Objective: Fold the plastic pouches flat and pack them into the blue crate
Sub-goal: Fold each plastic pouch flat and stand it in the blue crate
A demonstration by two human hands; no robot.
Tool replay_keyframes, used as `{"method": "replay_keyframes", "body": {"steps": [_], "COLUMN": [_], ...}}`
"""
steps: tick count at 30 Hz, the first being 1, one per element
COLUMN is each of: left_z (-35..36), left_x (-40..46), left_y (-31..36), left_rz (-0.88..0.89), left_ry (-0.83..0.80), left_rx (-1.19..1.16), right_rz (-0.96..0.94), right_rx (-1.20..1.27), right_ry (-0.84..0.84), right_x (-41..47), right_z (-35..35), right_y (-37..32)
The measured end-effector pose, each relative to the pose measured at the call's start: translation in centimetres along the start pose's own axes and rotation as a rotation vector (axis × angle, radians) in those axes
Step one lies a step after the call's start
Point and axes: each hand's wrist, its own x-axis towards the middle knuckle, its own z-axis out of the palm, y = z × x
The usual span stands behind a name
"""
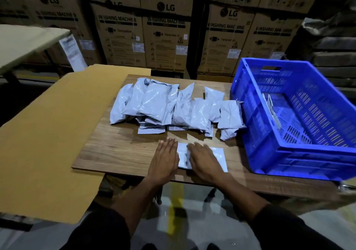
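Under flat hands (185,159), glossy pouch (218,158)

Dim warehouse light, glare on the glossy pouches (169,103), soft motion blur throughout, wide-angle bending at the edges.

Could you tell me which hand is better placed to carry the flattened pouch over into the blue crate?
Probably the right hand: it already presses flat on the pouch, and the blue crate stands on that side. The left hand rests at the pouch's far edge.
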Motion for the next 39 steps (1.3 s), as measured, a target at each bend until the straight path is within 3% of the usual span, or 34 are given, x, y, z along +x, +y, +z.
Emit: {"method": "replay_keyframes", "body": {"steps": [4, 7, 16, 39], "left_z": [1.2, 2.3, 3.6, 3.2], "left_x": [0.5, -0.6, -2.1, -2.2], "left_y": [0.4, 0.8, 0.7, 1.4], "left_rz": [-0.001, -0.021, 0.024, -0.075], "left_ry": [-0.163, -0.254, 0.029, -0.116], "left_rx": [0.022, 0.023, -0.06, -0.072], "right_rz": [0.013, 0.009, 0.019, 0.186], "right_rx": [-0.068, -0.187, -0.243, -0.191], "right_ry": [-0.132, -0.125, 0.0, -0.003], "right_x": [0.7, 0.0, -0.3, -1.2], "right_z": [3.4, 4.9, 6.1, 6.2], "right_y": [-0.2, 0.7, 0.8, 1.4]}}
